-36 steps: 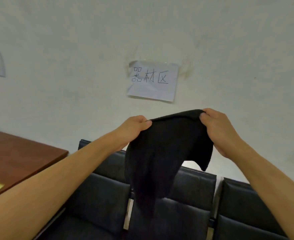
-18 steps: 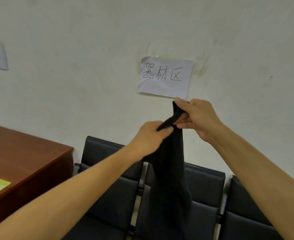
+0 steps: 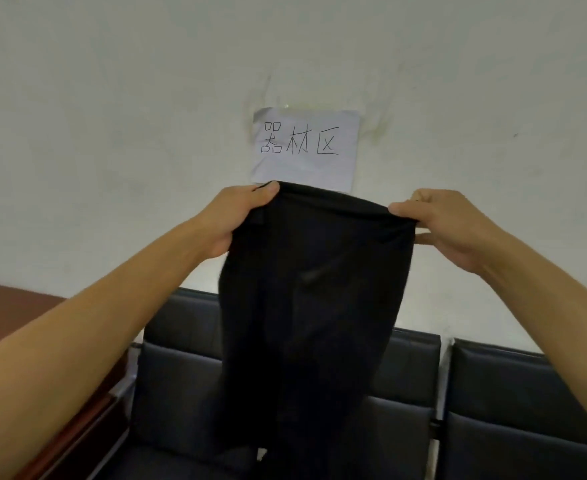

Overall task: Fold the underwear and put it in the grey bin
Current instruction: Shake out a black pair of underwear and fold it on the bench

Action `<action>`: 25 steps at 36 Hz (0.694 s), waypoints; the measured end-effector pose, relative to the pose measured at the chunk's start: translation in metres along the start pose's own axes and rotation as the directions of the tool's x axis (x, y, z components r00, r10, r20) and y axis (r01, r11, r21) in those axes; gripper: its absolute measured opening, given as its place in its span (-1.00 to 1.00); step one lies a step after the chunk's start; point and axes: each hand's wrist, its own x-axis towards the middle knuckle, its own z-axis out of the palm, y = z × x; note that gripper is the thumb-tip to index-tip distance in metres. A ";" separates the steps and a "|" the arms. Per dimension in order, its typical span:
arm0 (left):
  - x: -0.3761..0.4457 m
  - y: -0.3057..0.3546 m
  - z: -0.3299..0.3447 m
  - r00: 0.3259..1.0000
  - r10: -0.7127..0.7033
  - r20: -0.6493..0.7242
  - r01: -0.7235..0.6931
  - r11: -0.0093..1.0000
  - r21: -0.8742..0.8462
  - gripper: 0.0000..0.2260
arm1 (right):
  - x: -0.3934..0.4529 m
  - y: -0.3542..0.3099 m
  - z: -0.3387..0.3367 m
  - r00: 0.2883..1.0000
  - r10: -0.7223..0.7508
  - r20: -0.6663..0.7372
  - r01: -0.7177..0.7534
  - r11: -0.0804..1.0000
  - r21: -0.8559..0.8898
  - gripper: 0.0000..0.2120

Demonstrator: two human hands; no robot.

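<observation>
A: Where is the black underwear (image 3: 314,306)?

B: Held up in the air in front of the white wall (image 3: 112,133), between the two hands. Its top edge is stretched level from hand to hand, and the cloth hangs straight down from there, past the bottom of the view.

A: How does the left hand (image 3: 240,216) hold it?

B: It pinches the top left corner, thumb on the near side of the edge, fingers curled behind the cloth.

A: And the right hand (image 3: 448,226)?

B: It grips the top right corner the same way, thumb laid along the edge, fingers tucked behind. Both hands are at about the same height, well apart, with the cloth spread taut between them.

A: What lies behind it?

B: A paper sign (image 3: 306,147) with handwritten characters on the wall, its lower edge just covered by the underwear. Below, a row of black padded chairs (image 3: 513,403) stands against the wall. At the far left, a corner of a brown wooden table (image 3: 15,303).
</observation>
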 end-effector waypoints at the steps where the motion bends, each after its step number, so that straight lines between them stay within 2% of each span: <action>1: 0.004 0.001 -0.002 1.000 0.015 0.019 -0.016 0.999 0.049 -0.77 | 0.001 0.001 -0.004 1.000 0.004 0.024 -0.005 1.000 0.026 -0.65; 3: 0.010 0.006 -0.006 0.996 0.046 0.074 -0.058 0.984 0.167 -0.87 | 0.003 0.004 -0.009 0.999 0.010 0.049 -0.014 0.995 0.096 -0.63; 5: 0.014 0.013 -0.010 0.989 0.050 0.138 -0.091 0.944 0.316 -0.81 | 0.005 0.006 -0.013 0.999 0.017 0.044 -0.022 0.993 0.115 -0.63; 6: 0.017 0.017 -0.012 0.985 0.033 0.170 -0.102 0.903 0.416 -0.83 | 0.007 0.007 -0.016 0.999 0.021 0.033 -0.024 0.995 0.098 -0.64; 8: 0.020 0.025 -0.014 0.977 -0.025 0.210 -0.120 0.754 0.646 -0.87 | 0.012 0.008 -0.019 0.999 0.046 0.022 -0.047 0.998 0.042 -0.69; 11: 0.033 0.029 -0.013 0.984 -0.059 0.171 -0.108 0.565 0.818 -0.80 | 0.016 0.004 -0.022 0.991 0.108 0.084 -0.108 0.994 0.004 -0.95; 14: 0.046 0.033 -0.009 0.991 0.118 0.067 -0.116 0.479 0.870 -0.91 | 0.019 0.005 -0.022 0.976 0.141 0.168 -0.129 0.989 -0.077 -0.82; 15: 0.051 0.035 -0.009 0.981 0.192 0.015 -0.111 0.500 0.859 -0.91 | 0.022 0.004 -0.019 0.971 0.135 0.199 -0.118 0.988 -0.096 -0.74; 17: 0.058 0.037 -0.006 0.959 0.276 -0.061 -0.137 0.643 0.753 -0.88 | 0.023 0.008 -0.017 0.970 0.109 0.218 -0.097 0.993 -0.066 -0.65; 19: 0.062 0.040 -0.001 0.949 0.294 -0.113 -0.179 0.800 0.573 -0.83 | 0.022 0.012 -0.020 0.963 0.116 0.245 -0.113 0.993 -0.026 -0.57; 21: 0.067 0.048 0.005 0.948 0.279 -0.151 -0.205 0.902 0.381 -0.83 | 0.027 0.009 -0.027 0.943 0.116 0.312 -0.102 0.993 -0.061 -0.51; 23: 0.072 0.058 0.011 0.947 0.270 -0.176 -0.221 0.940 0.259 -0.86 | 0.031 0.006 -0.031 0.913 0.122 0.390 -0.046 0.979 -0.200 -0.62; 25: 0.076 0.068 0.014 0.939 0.285 -0.191 -0.243 0.946 0.216 -0.88 | 0.036 0.002 -0.032 0.908 0.142 0.394 0.021 0.924 -0.382 -0.87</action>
